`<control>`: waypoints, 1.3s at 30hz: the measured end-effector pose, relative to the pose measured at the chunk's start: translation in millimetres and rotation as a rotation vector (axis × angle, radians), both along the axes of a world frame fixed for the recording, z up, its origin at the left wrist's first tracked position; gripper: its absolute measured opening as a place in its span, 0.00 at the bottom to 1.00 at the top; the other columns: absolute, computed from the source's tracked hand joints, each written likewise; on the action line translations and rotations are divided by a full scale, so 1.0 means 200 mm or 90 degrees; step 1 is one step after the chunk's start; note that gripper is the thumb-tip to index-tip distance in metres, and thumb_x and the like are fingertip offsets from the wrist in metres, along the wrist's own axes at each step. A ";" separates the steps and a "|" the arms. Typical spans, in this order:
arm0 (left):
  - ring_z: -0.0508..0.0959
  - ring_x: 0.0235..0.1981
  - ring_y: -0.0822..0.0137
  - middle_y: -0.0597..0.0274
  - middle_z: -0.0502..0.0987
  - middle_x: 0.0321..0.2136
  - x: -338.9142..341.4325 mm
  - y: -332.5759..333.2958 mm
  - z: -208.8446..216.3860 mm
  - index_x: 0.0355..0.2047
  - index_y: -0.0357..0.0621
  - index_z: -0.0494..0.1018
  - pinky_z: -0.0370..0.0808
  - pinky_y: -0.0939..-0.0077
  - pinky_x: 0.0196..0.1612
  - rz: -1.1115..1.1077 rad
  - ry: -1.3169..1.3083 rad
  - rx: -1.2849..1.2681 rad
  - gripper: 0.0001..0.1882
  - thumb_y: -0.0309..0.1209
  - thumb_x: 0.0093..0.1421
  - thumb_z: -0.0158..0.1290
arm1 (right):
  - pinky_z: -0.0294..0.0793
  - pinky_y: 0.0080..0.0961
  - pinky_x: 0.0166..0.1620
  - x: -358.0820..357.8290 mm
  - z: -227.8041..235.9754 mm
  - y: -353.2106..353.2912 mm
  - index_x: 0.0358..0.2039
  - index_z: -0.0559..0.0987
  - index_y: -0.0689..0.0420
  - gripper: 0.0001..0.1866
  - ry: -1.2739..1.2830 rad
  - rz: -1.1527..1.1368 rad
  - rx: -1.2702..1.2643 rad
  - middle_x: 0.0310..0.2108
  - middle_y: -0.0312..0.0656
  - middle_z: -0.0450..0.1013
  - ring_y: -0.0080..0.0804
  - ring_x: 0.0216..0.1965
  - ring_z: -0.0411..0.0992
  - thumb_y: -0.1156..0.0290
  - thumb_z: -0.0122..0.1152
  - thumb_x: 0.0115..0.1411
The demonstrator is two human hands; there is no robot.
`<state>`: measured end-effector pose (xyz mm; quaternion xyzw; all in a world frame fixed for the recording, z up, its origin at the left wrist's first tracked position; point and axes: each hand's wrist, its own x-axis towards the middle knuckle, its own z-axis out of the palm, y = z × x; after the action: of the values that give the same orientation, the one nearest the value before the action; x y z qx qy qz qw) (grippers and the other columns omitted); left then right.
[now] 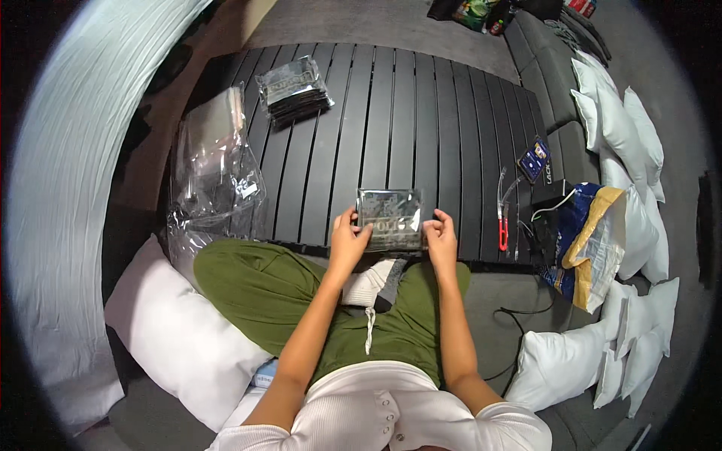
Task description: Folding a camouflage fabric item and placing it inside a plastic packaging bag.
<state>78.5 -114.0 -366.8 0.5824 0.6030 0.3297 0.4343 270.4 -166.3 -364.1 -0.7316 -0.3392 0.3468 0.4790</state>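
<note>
A flat, dark square packet in a shiny clear plastic sleeve (391,213) is between my hands at the near edge of the black slatted table (368,143). My left hand (350,239) grips its left side, with the thumb on top. At the opposite side, my right hand (441,239) has its thumb against the packet's right edge and its fingers curled; the fingertips beneath are hidden. Farther back to the left lies a stack of similar dark packets in clear sleeves (295,92).
Loose clear plastic bags (218,161) cover the table's left end. To the right lie a red-handled tool (503,234), a phone (534,159) and cables. A blue and yellow bag (590,240) stands by the right edge. White pillows (553,368) lie on the grey sofa.
</note>
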 end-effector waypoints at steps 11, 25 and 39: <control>0.70 0.22 0.72 0.64 0.71 0.21 -0.06 -0.04 -0.07 0.36 0.34 0.68 0.69 0.77 0.28 0.003 -0.039 -0.099 0.19 0.36 0.51 0.57 | 0.67 0.30 0.31 -0.02 0.01 0.03 0.34 0.73 0.63 0.19 -0.161 0.080 -0.171 0.19 0.42 0.69 0.37 0.24 0.69 0.60 0.60 0.50; 0.70 0.26 0.79 0.66 0.71 0.28 -0.03 0.05 0.20 0.45 0.41 0.61 0.68 0.83 0.29 -0.064 -0.304 -0.031 0.19 0.25 0.55 0.53 | 0.58 0.33 0.52 0.00 0.27 0.08 0.43 0.70 0.57 0.24 -0.383 0.175 0.125 0.46 0.44 0.66 0.41 0.49 0.61 0.66 0.64 0.45; 0.71 0.45 0.66 0.58 0.72 0.43 -0.35 0.37 0.60 0.54 0.46 0.61 0.66 0.74 0.48 -0.022 -0.115 0.261 0.25 0.34 0.57 0.50 | 0.64 0.12 0.28 -0.22 0.59 0.57 0.28 0.71 0.58 0.09 0.181 0.503 0.092 0.23 0.27 0.66 0.12 0.25 0.64 0.72 0.62 0.50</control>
<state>7.8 -39.6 -246.5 0.6367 0.4717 0.4889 0.3648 225.9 -52.3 -246.0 -0.4547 -0.5472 0.5766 0.4018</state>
